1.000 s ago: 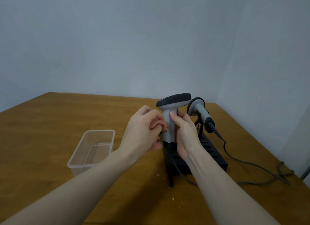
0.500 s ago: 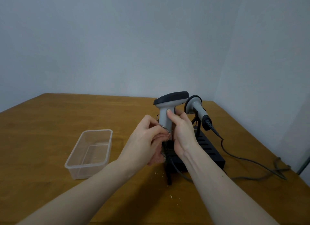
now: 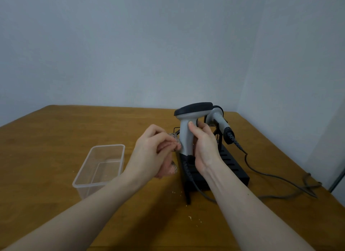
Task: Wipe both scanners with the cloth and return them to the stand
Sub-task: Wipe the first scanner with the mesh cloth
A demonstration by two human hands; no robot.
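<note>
- Fingers of my right hand (image 3: pixel 204 148) are curled round the grey handle of the near scanner (image 3: pixel 188 123), thumb (image 3: pixel 193 128) laid up the side facing me, the rest wrapped behind where I cannot see them.
- Fingers of my left hand (image 3: pixel 152 151) are bunched around a small striped cloth (image 3: pixel 175 138); only scraps of it show, one at my fingertips and one lower down by my palm.
- The cloth at my fingertips is pressed against the left side of the near scanner's handle, about halfway down.
- The near scanner stands upright in my grip, its dark-topped head level and pointing left, its black lower end just above the front of the black stand (image 3: pixel 233 168).
- Whether that lower end touches the stand I cannot tell; my hand and the cable (image 3: pixel 197 187) that hangs from it cover the spot.
- The second scanner (image 3: pixel 218 120) sits behind and to the right of the near scanner, propped tilted on the wire holder of the stand, head up, handle sloping down to the right.
- Its own cord (image 3: pixel 270 176) runs off the handle, down past the stand's right side and away across the tabletop (image 3: pixel 56 138).
- A clear plastic tub (image 3: pixel 100 168) sits on the tabletop well left of the stand, beside my left wrist.
- A few pale crumbs (image 3: pixel 190 217) lie on the tabletop in front of the stand.
</note>
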